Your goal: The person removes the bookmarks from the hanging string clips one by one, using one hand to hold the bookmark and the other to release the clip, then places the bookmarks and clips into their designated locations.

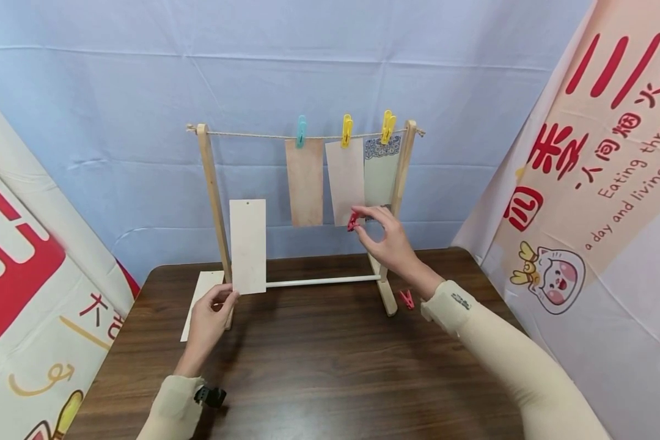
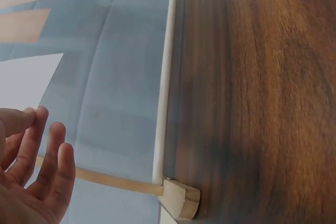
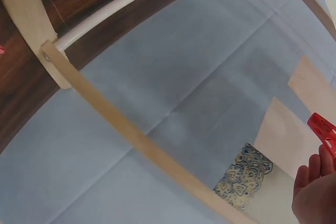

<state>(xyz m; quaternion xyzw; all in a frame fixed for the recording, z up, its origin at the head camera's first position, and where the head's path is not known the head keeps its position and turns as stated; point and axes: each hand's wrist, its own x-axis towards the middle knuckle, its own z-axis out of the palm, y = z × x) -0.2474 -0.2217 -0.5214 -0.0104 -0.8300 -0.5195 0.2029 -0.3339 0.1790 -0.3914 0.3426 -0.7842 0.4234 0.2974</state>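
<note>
My left hand [image 1: 208,315] pinches a blank cream card [image 1: 248,244] by its lower left corner and holds it upright near the rack's left post. In the left wrist view the thumb and forefinger meet on that card [image 2: 26,80], while the other fingers extend loosely. My right hand [image 1: 386,239] holds a red clothespin [image 1: 352,221] between thumb and fingers, in front of the hanging cards' lower ends. The right wrist view shows this red clothespin [image 3: 323,131] at the right edge. From the rope hang a tan card [image 1: 306,183], a pale card [image 1: 345,180] and a blue-patterned card [image 1: 381,171].
A teal clothespin [image 1: 300,131] and yellow clothespins [image 1: 346,131] grip the rope [image 1: 253,134] of the wooden rack [image 1: 211,195]. A white bar [image 1: 324,282] joins its feet. Another cream card [image 1: 202,296] lies at the table's left; a second red clothespin [image 1: 407,299] lies right of the rack.
</note>
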